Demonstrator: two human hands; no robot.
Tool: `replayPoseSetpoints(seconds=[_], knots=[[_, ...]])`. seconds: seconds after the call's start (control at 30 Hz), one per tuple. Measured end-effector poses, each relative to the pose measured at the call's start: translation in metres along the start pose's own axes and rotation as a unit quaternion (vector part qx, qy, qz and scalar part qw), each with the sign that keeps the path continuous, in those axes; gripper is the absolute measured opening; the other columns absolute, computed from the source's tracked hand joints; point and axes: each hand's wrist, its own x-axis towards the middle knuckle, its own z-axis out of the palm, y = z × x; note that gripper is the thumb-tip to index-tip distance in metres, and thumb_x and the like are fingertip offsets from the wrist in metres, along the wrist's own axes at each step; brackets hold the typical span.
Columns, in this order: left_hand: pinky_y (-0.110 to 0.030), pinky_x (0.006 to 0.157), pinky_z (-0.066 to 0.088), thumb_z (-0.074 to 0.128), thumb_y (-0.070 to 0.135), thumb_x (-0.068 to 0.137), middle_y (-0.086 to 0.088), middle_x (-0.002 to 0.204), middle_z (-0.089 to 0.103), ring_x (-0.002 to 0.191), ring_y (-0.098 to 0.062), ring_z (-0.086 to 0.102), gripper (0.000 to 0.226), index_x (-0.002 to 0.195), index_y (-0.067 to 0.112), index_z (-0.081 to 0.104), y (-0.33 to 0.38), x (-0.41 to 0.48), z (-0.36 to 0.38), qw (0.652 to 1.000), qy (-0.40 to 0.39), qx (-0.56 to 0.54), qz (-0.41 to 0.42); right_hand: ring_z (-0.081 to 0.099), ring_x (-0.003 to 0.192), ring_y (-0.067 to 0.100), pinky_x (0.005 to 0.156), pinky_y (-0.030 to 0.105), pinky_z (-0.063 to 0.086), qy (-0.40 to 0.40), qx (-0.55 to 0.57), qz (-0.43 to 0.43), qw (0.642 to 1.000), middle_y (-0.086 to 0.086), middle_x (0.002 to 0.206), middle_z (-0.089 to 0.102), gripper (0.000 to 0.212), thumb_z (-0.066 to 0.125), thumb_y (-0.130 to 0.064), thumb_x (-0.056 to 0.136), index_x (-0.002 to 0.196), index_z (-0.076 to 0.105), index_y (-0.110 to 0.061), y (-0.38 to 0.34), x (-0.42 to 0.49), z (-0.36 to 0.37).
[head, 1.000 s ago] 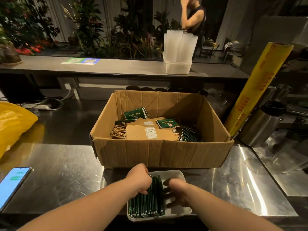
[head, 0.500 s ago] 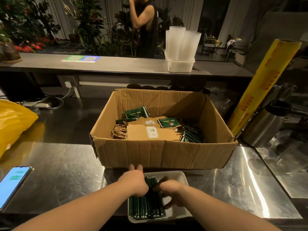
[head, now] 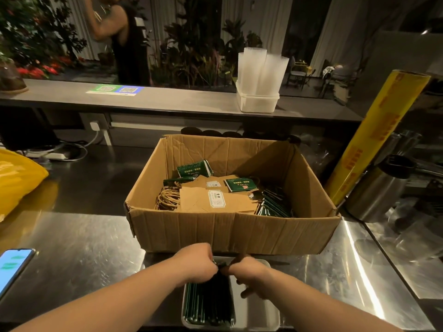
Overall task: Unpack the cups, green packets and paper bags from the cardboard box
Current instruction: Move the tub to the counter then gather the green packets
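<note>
Green packets (head: pixel 208 301) sit pinched in the grip of left hand (head: pixel 196 265) and right hand (head: pixel 249 274).

Left hand (head: pixel 195 264) sits knuckles-up over the far end of the green packets (head: pixel 208 300) in the tray (head: pixel 259 312). Its fingertips are tucked out of sight, so the grip can't be called. Right hand (head: pixel 249 274) meets it there, slightly blurred, thumb hidden. Both forearms run off the bottom edge. The cardboard box (head: pixel 230 233) masks the lower part of the paper bags (head: pixel 215 200) with its near wall. The phone (head: pixel 12 267) at the left edge of the counter (head: pixel 84 248) is cut by the frame, its screen text unreadable.
</note>
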Motion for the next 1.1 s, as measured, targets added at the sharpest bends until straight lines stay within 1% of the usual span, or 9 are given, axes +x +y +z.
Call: replayPoseSetpoints(seconds=[0.13,0.2,0.3,0.43,0.57,0.7,0.9,1.0,1.1], knots=[[-0.025,0.073,0.057,0.061,0.032,0.099,0.006,0.099,0.065,0.085,-0.008,0.064,0.01,0.109,0.032,0.063,0.039,-0.015,-0.057,0.994,0.009,-0.043,0.104,0.063,0.084,0.016,0.071,0.03,0.055,-0.048,-0.021,-0.163,0.985,0.012,0.106,0.068,0.022,0.066,-0.017,0.097,0.117,0.059,-0.013,-0.05,-0.037,-0.041],[-0.022,0.063,0.055,0.058,0.026,0.102,0.001,0.097,0.065,0.081,-0.011,0.064,0.01,0.111,0.027,0.063,0.053,-0.014,-0.092,0.984,0.048,-0.103,0.134,0.067,0.083,0.019,0.071,0.031,0.057,-0.087,0.024,-0.218,0.972,0.012,0.105,0.07,0.018,0.062,-0.014,0.1,0.118,0.063,-0.016,-0.083,-0.06,-0.066],[-0.022,0.06,0.053,0.059,0.017,0.101,-0.003,0.101,0.067,0.086,-0.017,0.065,0.011,0.106,0.026,0.064,0.054,0.01,-0.14,0.956,0.159,-0.194,0.153,0.071,0.087,0.023,0.07,0.031,0.058,-0.018,0.007,-0.275,0.961,0.015,0.11,0.072,0.017,0.065,-0.019,0.099,0.116,0.066,-0.013,-0.132,-0.068,-0.102],[-0.029,0.069,0.057,0.056,0.013,0.102,-0.004,0.105,0.066,0.091,-0.018,0.065,0.014,0.1,0.025,0.064,0.013,0.058,-0.169,0.948,0.228,-0.212,0.064,0.069,0.088,0.019,0.064,0.026,0.053,0.142,0.006,-0.266,0.953,0.007,0.102,0.071,0.011,0.065,-0.023,0.099,0.107,0.068,-0.016,-0.161,-0.031,-0.124],[-0.03,0.076,0.054,0.055,0.006,0.099,0.0,0.107,0.063,0.092,-0.013,0.059,0.021,0.101,0.025,0.063,-0.032,0.1,-0.179,0.936,0.3,-0.186,-0.014,0.065,0.089,0.02,0.066,0.027,0.054,0.161,-0.042,-0.212,0.963,0.008,0.104,0.068,0.008,0.064,-0.019,0.099,0.106,0.066,-0.017,-0.169,0.039,-0.115],[-0.028,0.076,0.051,0.052,0.009,0.101,0.005,0.101,0.061,0.094,-0.011,0.059,0.02,0.101,0.027,0.061,-0.044,0.123,-0.181,0.874,0.422,-0.239,0.033,0.064,0.093,0.014,0.081,0.029,0.059,0.187,-0.158,-0.215,0.945,0.001,0.104,0.067,0.013,0.066,-0.02,0.096,0.109,0.064,-0.02,-0.196,0.11,-0.088],[-0.022,0.07,0.045,0.051,0.0,0.093,0.009,0.089,0.057,0.085,-0.007,0.054,0.027,0.089,0.025,0.059,-0.056,0.142,-0.165,0.845,0.487,-0.214,0.048,0.056,0.122,0.026,0.101,0.039,0.051,0.238,-0.369,-0.293,0.849,0.005,0.134,0.058,0.046,0.071,-0.029,0.093,0.135,0.055,-0.022,-0.25,0.189,-0.043],[-0.02,0.071,0.046,0.052,-0.001,0.094,0.01,0.088,0.058,0.084,-0.005,0.055,0.03,0.087,0.028,0.057,-0.055,0.144,-0.168,0.83,0.5,-0.242,0.055,0.018,0.153,0.039,0.122,0.057,0.02,0.255,-0.524,-0.297,0.756,0.014,0.164,0.026,0.07,0.068,-0.04,0.094,0.153,0.037,-0.021,-0.258,0.218,-0.03],[-0.019,0.072,0.046,0.054,-0.001,0.094,0.011,0.088,0.058,0.084,-0.004,0.056,0.032,0.088,0.031,0.056,-0.057,0.145,-0.165,0.83,0.494,-0.25,0.064,0.007,0.156,0.04,0.123,0.061,0.004,0.288,-0.534,-0.272,0.747,0.014,0.169,0.017,0.086,0.067,-0.046,0.094,0.161,0.021,-0.02,-0.263,0.236,-0.026]])
